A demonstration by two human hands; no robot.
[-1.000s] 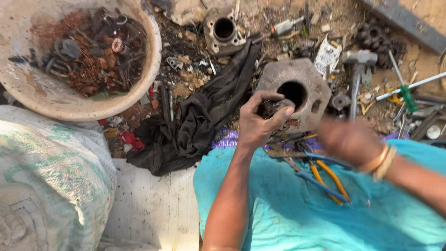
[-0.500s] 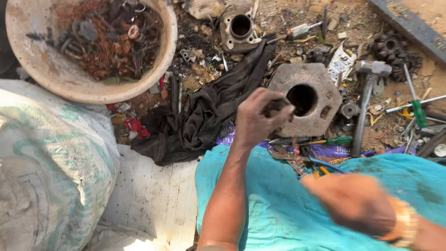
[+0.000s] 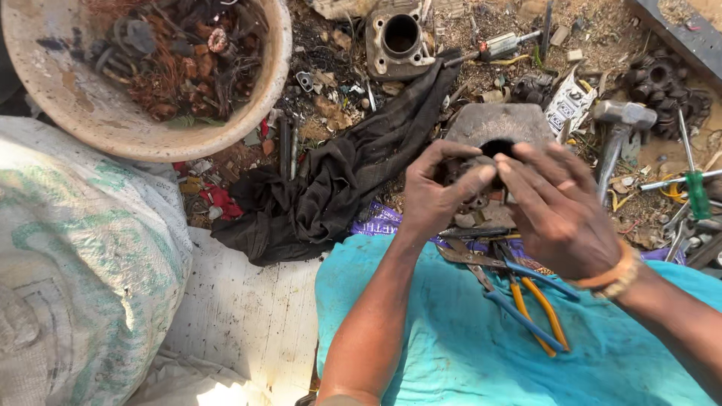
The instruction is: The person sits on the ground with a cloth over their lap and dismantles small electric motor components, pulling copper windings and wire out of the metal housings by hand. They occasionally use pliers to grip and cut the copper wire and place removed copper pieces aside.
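At the bottom of the frame a turquoise cloth [image 3: 466,353] is spread out, and on it lie two pairs of pliers, one with orange handles [image 3: 538,316] and one with blue handles [image 3: 519,304], crossing each other just below the hands. To the lower left sits a white woven sack with green print [image 3: 75,263] beside a pale board [image 3: 248,316].

Just above the cloth, right of centre, both hands meet. The left hand [image 3: 436,195] has its grip clamped on a small dark, rusty metal part [image 3: 468,177], thumb and fingers curled round it. The right hand [image 3: 560,210], with an orange and gold bangle [image 3: 613,274] at the wrist, lays its fingertips against the same part from the other side, its grip closing on it too. How the part is shaped I cannot tell; the fingers hide most of it.

Directly behind the hands rests a grey metal block with a round dark hole [image 3: 496,124]. A crumpled black rag [image 3: 338,180] trails to its left. To the right lies a steel hammer [image 3: 620,128] and a green-handled screwdriver [image 3: 696,192]. Farther up are a grey engine cylinder casting [image 3: 398,41] and, in the upper left of the frame, a worn round basin of rusty scrap [image 3: 113,113].
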